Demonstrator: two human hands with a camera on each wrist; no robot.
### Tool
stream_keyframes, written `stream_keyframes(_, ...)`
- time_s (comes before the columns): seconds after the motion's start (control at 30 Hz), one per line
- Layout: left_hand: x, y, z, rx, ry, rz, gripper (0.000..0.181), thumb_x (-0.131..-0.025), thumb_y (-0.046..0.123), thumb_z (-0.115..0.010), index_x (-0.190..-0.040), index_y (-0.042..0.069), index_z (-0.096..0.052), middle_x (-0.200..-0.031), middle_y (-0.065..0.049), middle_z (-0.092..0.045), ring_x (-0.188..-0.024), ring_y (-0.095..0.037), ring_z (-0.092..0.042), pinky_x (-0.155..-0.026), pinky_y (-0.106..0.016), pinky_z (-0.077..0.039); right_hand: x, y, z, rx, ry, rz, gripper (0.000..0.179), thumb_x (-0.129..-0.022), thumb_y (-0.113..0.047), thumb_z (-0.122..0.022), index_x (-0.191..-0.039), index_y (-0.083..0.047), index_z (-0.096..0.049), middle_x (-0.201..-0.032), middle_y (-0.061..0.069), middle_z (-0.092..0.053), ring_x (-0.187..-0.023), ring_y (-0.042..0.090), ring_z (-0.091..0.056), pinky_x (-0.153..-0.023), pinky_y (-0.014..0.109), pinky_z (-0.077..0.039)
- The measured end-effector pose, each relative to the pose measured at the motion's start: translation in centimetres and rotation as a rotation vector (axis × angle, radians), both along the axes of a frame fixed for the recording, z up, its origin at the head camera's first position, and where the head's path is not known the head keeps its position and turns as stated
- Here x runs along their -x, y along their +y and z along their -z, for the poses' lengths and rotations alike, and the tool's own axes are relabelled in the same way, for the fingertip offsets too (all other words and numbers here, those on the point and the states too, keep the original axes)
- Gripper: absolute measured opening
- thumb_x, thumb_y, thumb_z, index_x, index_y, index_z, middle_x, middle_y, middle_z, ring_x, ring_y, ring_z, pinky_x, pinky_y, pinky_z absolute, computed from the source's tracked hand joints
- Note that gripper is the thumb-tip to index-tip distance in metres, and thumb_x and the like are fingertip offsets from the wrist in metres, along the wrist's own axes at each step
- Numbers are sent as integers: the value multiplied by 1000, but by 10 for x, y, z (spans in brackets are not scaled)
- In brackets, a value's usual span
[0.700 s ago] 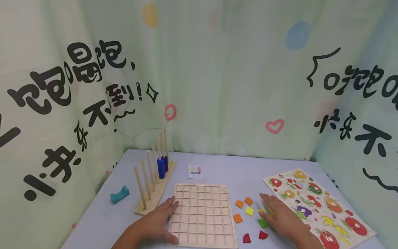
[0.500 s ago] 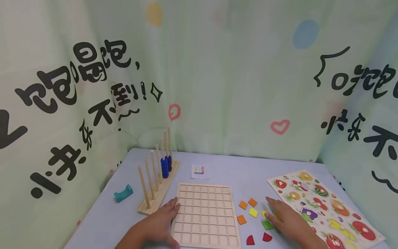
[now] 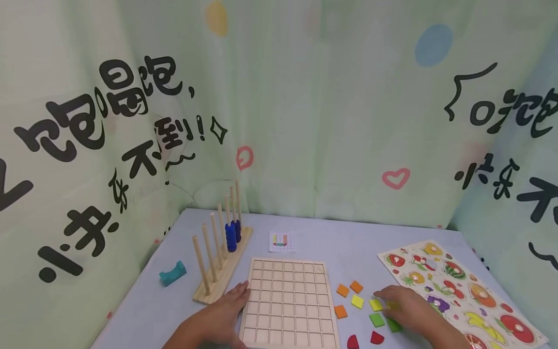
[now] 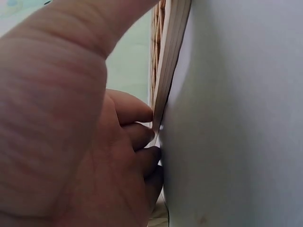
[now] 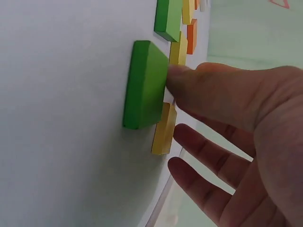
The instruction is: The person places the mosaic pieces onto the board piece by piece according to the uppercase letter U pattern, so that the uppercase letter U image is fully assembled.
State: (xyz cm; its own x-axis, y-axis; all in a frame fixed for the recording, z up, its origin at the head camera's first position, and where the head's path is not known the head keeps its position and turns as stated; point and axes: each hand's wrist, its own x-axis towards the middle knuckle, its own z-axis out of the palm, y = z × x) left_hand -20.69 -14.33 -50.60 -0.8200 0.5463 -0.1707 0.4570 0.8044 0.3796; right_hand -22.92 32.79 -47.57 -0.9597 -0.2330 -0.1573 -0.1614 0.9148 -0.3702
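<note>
My left hand (image 3: pixel 224 310) rests at the left edge of a pale wooden grid board (image 3: pixel 289 305), fingertips along its side in the left wrist view. To the right of the board, my right hand (image 3: pixel 403 308) hovers low over small coloured tiles. In the right wrist view its thumb tip is right at a green square tile (image 5: pixel 147 85), while the other fingers are spread near a yellow tile (image 5: pixel 164 130). A second green tile (image 3: pixel 377 319) and a yellow tile (image 3: pixel 376 305) lie just left of that hand. The grid's cells hold nothing.
Orange tiles (image 3: pixel 341 311) and red quarter-round pieces (image 3: pixel 377 338) lie beside the board. A wooden peg rack (image 3: pixel 226 276) with blue beads stands left, near a teal arched block (image 3: pixel 172 274). A small pattern card (image 3: pixel 282 242) lies behind; a fruit puzzle board (image 3: pixel 457 286) lies right.
My right hand has drawn its fingers in from lying stretched over the tiles, uncovering more of the yellow and green ones. The left hand stays at the board; the head view shifts slightly.
</note>
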Motion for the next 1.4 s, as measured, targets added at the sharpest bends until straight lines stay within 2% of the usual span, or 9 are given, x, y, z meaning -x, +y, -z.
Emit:
stream_keyframes(0.1, -1, 1, -2, 8, -1, 5, 127, -57, 76, -75, -152, 4, -30, -160, -12, -18, -146, -29, -16, -114, -47, -24, 1, -3, -2, -17, -16, -4, 31, -78, -9, -79, -107, -17, -74, -108, 0, -68, -108, 29, -60, -93, 55, -46)
stream_keyframes(0.3, -3, 5, -10, 21, -4, -1, 124, -56, 70, -80, -151, 6, -33, -160, -11, -21, -146, -28, -17, -115, -53, -15, 3, -9, -2, -24, -37, -19, 28, -76, -3, -79, -100, -17, -75, -99, -4, -69, -100, 25, -63, -89, 51, -50)
stream_keyframes(0.5, -1, 2, -5, 30, 12, -18, 128, -50, 78, -76, -151, 10, -34, -159, -8, -23, -146, -26, -18, -114, -57, -11, 3, -12, -2, -41, -25, -13, 28, -75, -4, -81, -100, -15, -74, -100, -3, -69, -100, 25, -64, -89, 51, -50)
stream_keyframes(0.7, 5, -5, 2, -46, 20, 6, 130, -49, 81, -73, -152, 12, -34, -160, -6, -22, -146, -24, -17, -116, -53, -9, 7, -12, -4, -46, -22, -32, 29, -76, -7, -81, -102, -16, -74, -98, -5, -67, -95, 20, -62, -89, 49, -51)
stream_keyframes(0.87, 6, -8, 3, -89, 0, 13, 127, -49, 79, -74, -151, 14, -35, -160, -5, -21, -146, -23, -16, -116, -52, -10, 12, -8, -4, -88, -14, -74, 24, -77, -11, -81, -98, -20, -73, -94, -11, -61, -90, 14, -59, -88, 45, -51)
stream_keyframes(1.07, 2, -6, -1, -76, -26, -25, 127, -47, 79, -76, -151, 16, -37, -159, -5, -23, -146, -24, -19, -116, -50, -17, 13, -9, -2, -109, -10, -128, 24, -78, -12, -80, -99, -20, -73, -97, -10, -61, -96, 18, -60, -89, 46, -51)
stream_keyframes(1.17, 1, -7, -2, -59, -37, -36, 127, -46, 80, -75, -151, 18, -37, -160, -3, -22, -146, -24, -19, -116, -48, -19, 12, -11, -1, -102, -4, -132, 24, -78, -12, -80, -99, -21, -73, -99, -9, -62, -98, 19, -61, -89, 47, -51)
stream_keyframes(1.4, 2, -11, -1, -56, -36, -26, 127, -47, 80, -75, -150, 17, -37, -160, -3, -22, -146, -23, -18, -116, -47, -17, 10, -16, 1, -118, 30, -112, 27, -81, -16, -79, -106, -22, -72, -96, -14, -60, -87, 10, -57, -85, 39, -53)
